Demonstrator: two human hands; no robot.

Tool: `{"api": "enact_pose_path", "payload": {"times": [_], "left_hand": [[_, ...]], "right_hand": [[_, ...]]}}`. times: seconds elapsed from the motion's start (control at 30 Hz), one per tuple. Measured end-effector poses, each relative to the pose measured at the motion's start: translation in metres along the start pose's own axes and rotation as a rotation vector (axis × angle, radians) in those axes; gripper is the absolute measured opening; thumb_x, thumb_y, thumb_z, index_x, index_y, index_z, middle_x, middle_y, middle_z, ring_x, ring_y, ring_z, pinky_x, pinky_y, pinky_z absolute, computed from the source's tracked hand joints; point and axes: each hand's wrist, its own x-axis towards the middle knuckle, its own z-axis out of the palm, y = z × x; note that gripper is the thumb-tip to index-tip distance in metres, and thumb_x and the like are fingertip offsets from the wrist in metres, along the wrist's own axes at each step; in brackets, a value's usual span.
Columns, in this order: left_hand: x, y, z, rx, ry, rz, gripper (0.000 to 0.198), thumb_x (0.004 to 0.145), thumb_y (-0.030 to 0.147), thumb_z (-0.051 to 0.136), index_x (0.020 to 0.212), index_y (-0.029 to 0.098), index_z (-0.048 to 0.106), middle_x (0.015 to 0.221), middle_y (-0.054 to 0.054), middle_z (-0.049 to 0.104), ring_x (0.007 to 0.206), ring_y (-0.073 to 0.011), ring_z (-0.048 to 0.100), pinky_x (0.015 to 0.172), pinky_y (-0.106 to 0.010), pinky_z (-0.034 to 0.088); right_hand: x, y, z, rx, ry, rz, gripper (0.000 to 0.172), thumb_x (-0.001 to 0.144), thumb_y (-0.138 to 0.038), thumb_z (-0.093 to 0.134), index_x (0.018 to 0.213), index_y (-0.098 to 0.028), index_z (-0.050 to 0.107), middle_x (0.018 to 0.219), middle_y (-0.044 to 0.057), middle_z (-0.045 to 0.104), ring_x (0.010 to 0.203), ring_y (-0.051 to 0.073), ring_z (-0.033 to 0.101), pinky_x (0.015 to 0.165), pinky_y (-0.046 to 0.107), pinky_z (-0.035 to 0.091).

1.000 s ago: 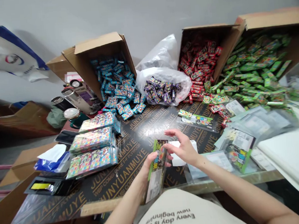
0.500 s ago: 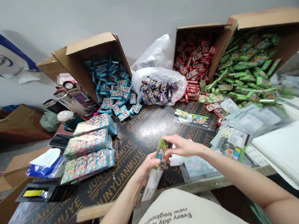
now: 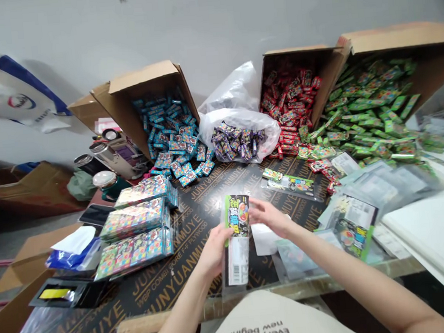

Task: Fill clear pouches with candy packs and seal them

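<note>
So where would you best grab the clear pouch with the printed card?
Probably by its long side edges, coming from the sides. The clear pouch stands upright, flat and thin, face toward the camera, so only its edges offer a pinch. The left hand pinches the left edge at mid-height; the right hand touches the upper right edge.

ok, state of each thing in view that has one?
card packet: upright, held two-handed.
left hand: gripping its lower left edge.
right hand: pinching its upper right edge.
blue box: open, tipped, spilling.
red box: open, tipped, spilling.
green box: open, tipped, spilling.
plastic bag: open, purple packets inside.
</note>
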Motion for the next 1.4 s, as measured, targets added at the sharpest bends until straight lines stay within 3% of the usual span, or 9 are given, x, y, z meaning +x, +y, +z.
{"api": "enact_pose_path", "payload": {"times": [0.07, 0.23, 0.43, 0.57, 0.7, 0.9, 1.03, 1.17, 1.4], "left_hand": [[0.003, -0.004, -0.001, 0.136, 0.030, 0.081, 0.025, 0.072, 0.035, 0.060, 0.083, 0.013, 0.063, 0.068, -0.001, 0.061, 0.060, -0.0133, 0.053, 0.057, -0.022, 0.040], [0.010, -0.014, -0.011, 0.474, 0.143, 0.229, 0.038, 0.072, 0.044, 0.059, 0.049, 0.013, 0.053, 0.048, 0.002, 0.045, 0.048, -0.0083, 0.037, 0.048, -0.020, 0.030], [0.014, -0.019, -0.028, 0.431, 0.158, 0.221, 0.033, 0.068, 0.044, 0.062, 0.061, 0.011, 0.062, 0.054, 0.000, 0.055, 0.051, -0.0121, 0.046, 0.049, -0.021, 0.035], [0.010, -0.033, -0.028, 0.424, 0.037, 0.226, 0.027, 0.068, 0.035, 0.065, 0.082, 0.012, 0.066, 0.075, -0.004, 0.065, 0.069, -0.0173, 0.056, 0.064, -0.025, 0.043], [0.005, -0.042, -0.011, 0.283, -0.124, 0.141, 0.029, 0.062, 0.031, 0.070, 0.085, 0.014, 0.066, 0.079, -0.005, 0.066, 0.075, -0.0188, 0.059, 0.074, -0.029, 0.044], [0.019, -0.029, 0.022, -0.341, 0.400, 0.179, 0.024, 0.065, 0.037, 0.066, 0.072, 0.015, 0.060, 0.065, 0.002, 0.062, 0.058, -0.0114, 0.057, 0.062, -0.024, 0.044], [0.026, -0.017, 0.019, -0.447, 0.372, 0.001, 0.012, 0.059, 0.022, 0.066, 0.064, 0.013, 0.060, 0.061, 0.001, 0.062, 0.056, -0.0121, 0.057, 0.063, -0.026, 0.044], [0.019, -0.005, 0.007, -0.158, 0.263, 0.059, 0.018, 0.055, 0.012, 0.066, 0.073, 0.014, 0.067, 0.073, -0.003, 0.067, 0.067, -0.0157, 0.060, 0.065, -0.027, 0.044], [-0.007, 0.009, 0.005, 0.579, 0.213, 0.548, 0.008, 0.062, 0.023, 0.070, 0.069, 0.021, 0.072, 0.078, -0.006, 0.069, 0.077, -0.0213, 0.061, 0.076, -0.032, 0.045]], "right_hand": [[-0.001, 0.005, 0.006, 0.086, -0.113, 0.053, 0.040, 0.069, -0.039, 0.065, 0.101, -0.016, 0.061, 0.083, 0.004, 0.065, 0.074, 0.015, 0.059, 0.072, 0.031, 0.046], [-0.001, 0.012, 0.008, 0.020, -0.037, -0.003, 0.029, 0.066, -0.035, 0.068, 0.086, -0.014, 0.064, 0.074, 0.002, 0.066, 0.064, 0.013, 0.059, 0.063, 0.026, 0.047], [-0.023, 0.037, 0.005, 0.010, -0.329, 0.203, 0.038, 0.058, -0.028, 0.075, 0.089, -0.013, 0.060, 0.072, 0.000, 0.064, 0.063, 0.012, 0.058, 0.059, 0.024, 0.046], [-0.022, 0.041, 0.002, 0.017, -0.204, 0.111, 0.041, 0.060, -0.027, 0.073, 0.097, -0.016, 0.059, 0.083, 0.001, 0.065, 0.073, 0.014, 0.059, 0.067, 0.026, 0.046], [-0.009, 0.027, 0.006, 0.129, 0.204, -0.005, 0.034, 0.064, -0.035, 0.070, 0.091, -0.018, 0.059, 0.079, 0.000, 0.063, 0.069, 0.013, 0.057, 0.066, 0.025, 0.044], [-0.011, 0.024, 0.041, 0.179, 0.444, -0.084, 0.027, 0.074, -0.044, 0.055, 0.082, -0.019, 0.062, 0.075, 0.001, 0.063, 0.070, 0.014, 0.056, 0.066, 0.025, 0.043], [-0.016, 0.019, 0.046, 0.296, 0.428, -0.001, 0.018, 0.069, -0.030, 0.053, 0.078, -0.018, 0.064, 0.075, 0.001, 0.066, 0.072, 0.016, 0.059, 0.068, 0.027, 0.044], [-0.016, 0.012, 0.029, 0.402, 0.273, 0.178, 0.012, 0.059, -0.019, 0.060, 0.070, -0.017, 0.062, 0.065, 0.001, 0.066, 0.064, 0.016, 0.060, 0.061, 0.027, 0.045], [-0.030, 0.011, 0.003, -0.064, 0.154, -0.111, 0.017, 0.069, -0.028, 0.066, 0.082, -0.019, 0.071, 0.076, 0.003, 0.069, 0.066, 0.015, 0.059, 0.066, 0.028, 0.045]]}}
